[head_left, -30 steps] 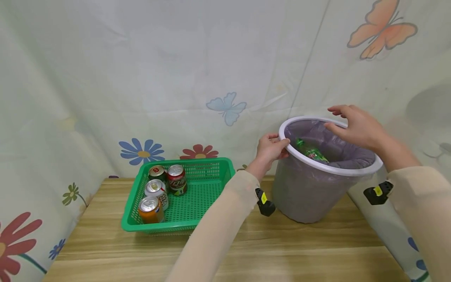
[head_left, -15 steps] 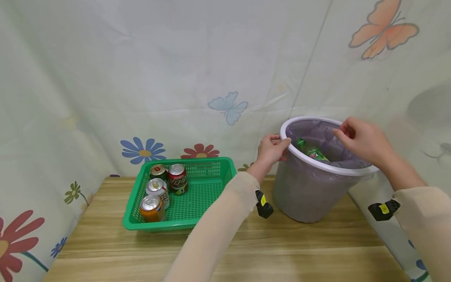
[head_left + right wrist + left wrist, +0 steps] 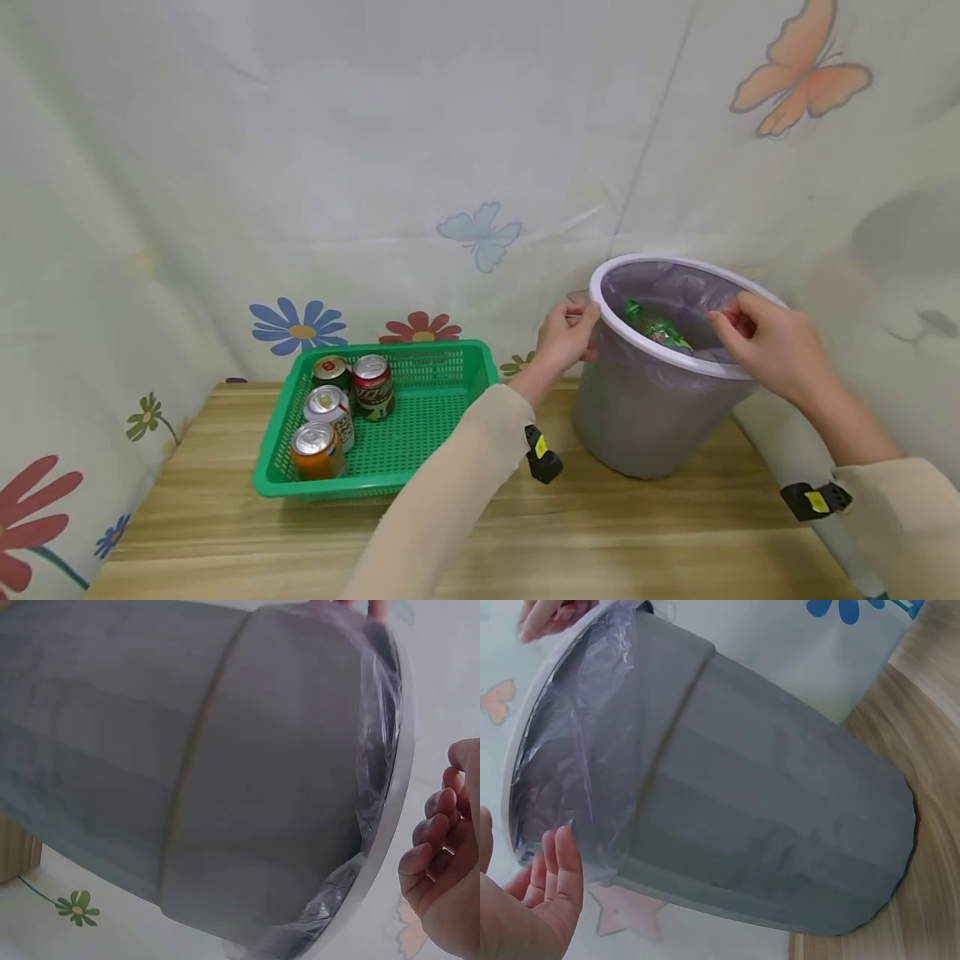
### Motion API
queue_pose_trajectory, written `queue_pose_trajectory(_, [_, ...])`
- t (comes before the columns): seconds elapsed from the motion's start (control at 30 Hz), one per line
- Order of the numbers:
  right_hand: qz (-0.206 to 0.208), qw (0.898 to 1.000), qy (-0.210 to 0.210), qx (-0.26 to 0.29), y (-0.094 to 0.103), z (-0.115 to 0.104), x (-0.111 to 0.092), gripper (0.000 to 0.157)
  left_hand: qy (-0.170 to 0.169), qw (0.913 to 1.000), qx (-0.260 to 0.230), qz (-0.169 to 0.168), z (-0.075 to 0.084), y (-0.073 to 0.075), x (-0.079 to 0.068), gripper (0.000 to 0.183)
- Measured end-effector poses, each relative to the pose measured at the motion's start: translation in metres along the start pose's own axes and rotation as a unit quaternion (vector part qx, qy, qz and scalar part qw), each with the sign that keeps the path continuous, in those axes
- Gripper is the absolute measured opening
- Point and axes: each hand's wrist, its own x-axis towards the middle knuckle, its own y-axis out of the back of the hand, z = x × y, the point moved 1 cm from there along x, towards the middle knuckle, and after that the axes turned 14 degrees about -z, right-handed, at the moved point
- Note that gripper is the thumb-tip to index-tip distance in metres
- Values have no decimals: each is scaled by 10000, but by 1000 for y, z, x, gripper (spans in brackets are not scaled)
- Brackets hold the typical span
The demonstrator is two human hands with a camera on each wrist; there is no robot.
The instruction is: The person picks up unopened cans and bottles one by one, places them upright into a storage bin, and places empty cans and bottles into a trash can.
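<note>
A grey trash can (image 3: 645, 425) with a purple bag (image 3: 678, 283) inside it and a white rim (image 3: 678, 361) stands at the right of the table. My left hand (image 3: 564, 337) is at the can's left rim; in the left wrist view its fingers (image 3: 568, 866) lie straight along the bagged side under the rim, the thumb above. My right hand (image 3: 776, 346) is over the right rim; the right wrist view has its curled fingers (image 3: 431, 832) apart from the rim, holding nothing. A green-labelled plastic bottle (image 3: 663, 329) lies in the can.
A green plastic basket (image 3: 420, 425) stands left of the can on the wooden table (image 3: 600, 542). Several drink cans are grouped at its left side, among them an orange can (image 3: 318, 454). A patterned curtain (image 3: 375, 167) hangs close behind.
My right hand has come down to the right rim, and its spread fingers have curled in. The left hand stays by the left rim, with its thumb shifted outward a little.
</note>
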Motion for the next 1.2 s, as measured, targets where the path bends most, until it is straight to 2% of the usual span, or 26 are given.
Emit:
queue_pose_trajectory(0.17, [326, 9993, -76, 169, -3, -6, -18, 19, -90, 9993, 54, -356, -7, 9, -14, 30])
queue_pose_trajectory(0.3, [587, 9979, -138, 226, -5, -9, -35, 18, -272, 9963, 335, -740, -11, 12, -28, 27])
queue_pose_trajectory(0.57, [1071, 9941, -131, 135, -15, -13, -63, 16, -629, 9809, 1000, -1548, -21, 11, -57, 16])
queue_pose_trajectory(0.7, [1236, 9918, -207, 236, -24, -15, -73, 17, -785, 9680, 1406, -1926, -30, 13, -70, 14])
queue_pose_trajectory(0.83, [1364, 9893, -257, 446, -36, -17, -80, 17, -1084, 9490, 2089, -2097, -37, 18, -85, 13])
queue_pose_trajectory(0.9, [1406, 9881, -279, 556, -42, -19, -83, 17, -1268, 9393, 2403, -2095, -39, 22, -92, 13])
queue_pose_trajectory(1.03, [1495, 9862, -209, 676, -54, -23, -85, 18, -1437, 9259, 2806, -2080, -44, 32, -103, 11])
queue_pose_trajectory(1.2, [1427, 9859, -177, 856, -69, -28, -86, 19, -1460, 9124, 3234, -2040, -49, 49, -114, 10])
